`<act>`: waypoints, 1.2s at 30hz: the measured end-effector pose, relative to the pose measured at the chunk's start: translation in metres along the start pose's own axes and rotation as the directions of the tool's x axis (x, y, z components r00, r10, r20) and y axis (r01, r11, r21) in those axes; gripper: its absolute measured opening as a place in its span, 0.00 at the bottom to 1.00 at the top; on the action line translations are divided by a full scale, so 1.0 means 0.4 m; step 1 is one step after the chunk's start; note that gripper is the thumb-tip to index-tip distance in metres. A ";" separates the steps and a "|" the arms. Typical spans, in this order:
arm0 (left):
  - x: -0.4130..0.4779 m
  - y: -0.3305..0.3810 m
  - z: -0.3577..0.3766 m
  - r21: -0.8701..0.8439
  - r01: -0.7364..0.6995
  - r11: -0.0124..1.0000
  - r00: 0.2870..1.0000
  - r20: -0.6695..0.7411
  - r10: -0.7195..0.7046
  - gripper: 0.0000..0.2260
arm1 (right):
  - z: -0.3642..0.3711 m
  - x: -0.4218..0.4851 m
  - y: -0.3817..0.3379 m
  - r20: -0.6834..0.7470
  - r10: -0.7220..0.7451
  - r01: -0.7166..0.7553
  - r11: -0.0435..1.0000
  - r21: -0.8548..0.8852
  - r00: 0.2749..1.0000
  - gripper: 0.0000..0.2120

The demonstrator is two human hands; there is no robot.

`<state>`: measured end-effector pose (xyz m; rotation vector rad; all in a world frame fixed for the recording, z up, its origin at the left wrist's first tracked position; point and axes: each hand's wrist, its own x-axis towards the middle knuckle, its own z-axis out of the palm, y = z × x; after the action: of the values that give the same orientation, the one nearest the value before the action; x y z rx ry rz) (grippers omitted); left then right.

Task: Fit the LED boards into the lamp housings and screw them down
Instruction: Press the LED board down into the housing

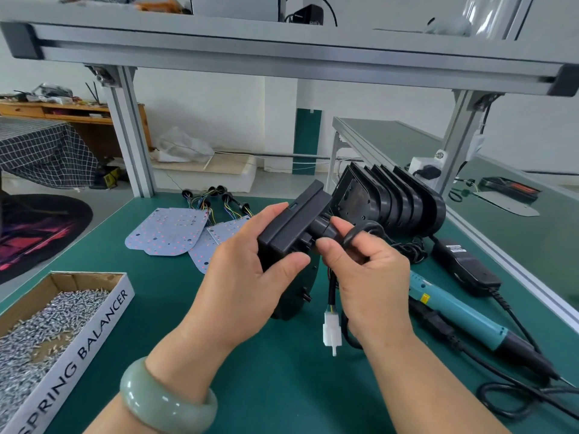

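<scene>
Curled left grip (247, 261) holds lamp housing (291, 219); right grip (371, 272) pinches its cable (331, 286).

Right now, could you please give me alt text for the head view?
A person's left hand grips a black lamp housing while the right hand pinches the cable plug at its back; a white connector dangles below. LED boards, spare housings, a screw box and an electric screwdriver sit on the green bench.

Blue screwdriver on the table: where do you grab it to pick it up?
Probably around the teal middle of the screwdriver, coming from above with the right hand. It lies flat on the green mat, its round barrel bare on top, nearest that hand.
</scene>
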<state>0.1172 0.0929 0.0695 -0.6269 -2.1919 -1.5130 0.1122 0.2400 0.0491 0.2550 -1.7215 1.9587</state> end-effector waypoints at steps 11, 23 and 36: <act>-0.006 0.007 -0.004 0.101 -0.049 0.994 0.998 0.043 0.044 0.25 | -0.049 0.024 -0.010 0.213 -0.371 0.428 0.755 -0.496 0.904 0.03; -0.014 0.008 0.002 0.113 0.020 0.993 0.999 -0.038 -0.015 0.20 | -0.049 0.028 0.001 0.132 -0.123 0.168 0.888 -0.427 0.984 0.09; -0.015 0.017 -0.004 0.113 -0.050 0.992 0.997 0.062 0.043 0.22 | -0.069 0.035 -0.007 0.351 -0.275 0.427 0.755 -0.498 0.895 0.10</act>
<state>0.1262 0.0925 0.0718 -0.6886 -2.2732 -1.3513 0.1069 0.2703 0.0531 0.5895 -2.1464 1.1096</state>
